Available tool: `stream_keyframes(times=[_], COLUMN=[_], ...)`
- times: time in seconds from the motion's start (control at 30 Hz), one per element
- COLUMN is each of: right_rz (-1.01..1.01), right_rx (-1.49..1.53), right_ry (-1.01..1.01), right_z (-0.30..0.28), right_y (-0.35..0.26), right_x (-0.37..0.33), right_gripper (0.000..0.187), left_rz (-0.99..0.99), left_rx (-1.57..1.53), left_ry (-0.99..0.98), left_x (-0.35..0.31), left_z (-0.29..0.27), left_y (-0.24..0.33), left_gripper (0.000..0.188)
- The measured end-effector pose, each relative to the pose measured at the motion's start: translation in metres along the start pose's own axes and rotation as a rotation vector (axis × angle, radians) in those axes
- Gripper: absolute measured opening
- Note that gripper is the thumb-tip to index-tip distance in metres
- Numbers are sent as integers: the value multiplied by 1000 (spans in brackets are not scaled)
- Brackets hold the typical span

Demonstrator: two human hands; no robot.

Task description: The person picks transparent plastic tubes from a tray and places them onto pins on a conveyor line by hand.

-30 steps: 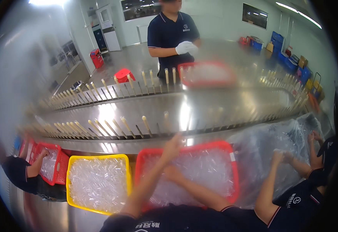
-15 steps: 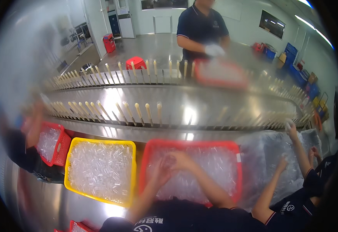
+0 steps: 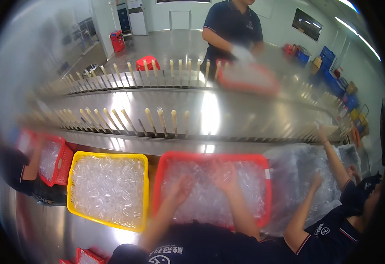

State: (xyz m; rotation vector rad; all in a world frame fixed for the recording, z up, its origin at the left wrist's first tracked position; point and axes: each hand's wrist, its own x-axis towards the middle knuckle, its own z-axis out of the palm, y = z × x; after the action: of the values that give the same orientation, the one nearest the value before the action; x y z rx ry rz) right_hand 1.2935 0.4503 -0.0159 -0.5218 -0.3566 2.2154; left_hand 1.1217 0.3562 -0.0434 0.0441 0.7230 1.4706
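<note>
Clear, short tubes fill the red basket (image 3: 266, 193) directly in front of me. Over its left part is my left hand (image 3: 181, 189), low against the tubes; blur hides how its fingers are set. My right hand (image 3: 224, 175) is farther right over the same basket, fingers spread, and I make out nothing held in it. The two hands are apart. Left of them stands a yellow basket (image 3: 145, 193), also full of clear tubes.
Rows of upright rods with pale tips (image 3: 160, 121) line the steel machine (image 3: 170, 103) beyond the baskets. A co-worker (image 3: 232, 26) stands across it near a red tray (image 3: 249, 81). People work on both sides, at a smaller red basket (image 3: 62, 165) and a plastic-lined container (image 3: 285, 176).
My hands were close together over the red basket; they have moved apart, the right one to the right with its fingers spreading. The rods have shifted in view, and my view has tilted slightly.
</note>
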Motion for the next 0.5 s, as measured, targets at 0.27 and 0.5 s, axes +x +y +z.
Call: stream_keyframes(times=[0.27, 0.5], right_rz=[280, 254], right_rx=[256, 30], right_ry=[-64, -14], right_z=[-38, -45], right_y=[13, 0], right_x=[7, 12], right_gripper=[32, 28], left_rz=[-99, 523], left_rx=[230, 609], left_ry=[95, 105], left_x=[-5, 43], left_z=[44, 48], left_y=[-1, 32], left_gripper=[15, 33])
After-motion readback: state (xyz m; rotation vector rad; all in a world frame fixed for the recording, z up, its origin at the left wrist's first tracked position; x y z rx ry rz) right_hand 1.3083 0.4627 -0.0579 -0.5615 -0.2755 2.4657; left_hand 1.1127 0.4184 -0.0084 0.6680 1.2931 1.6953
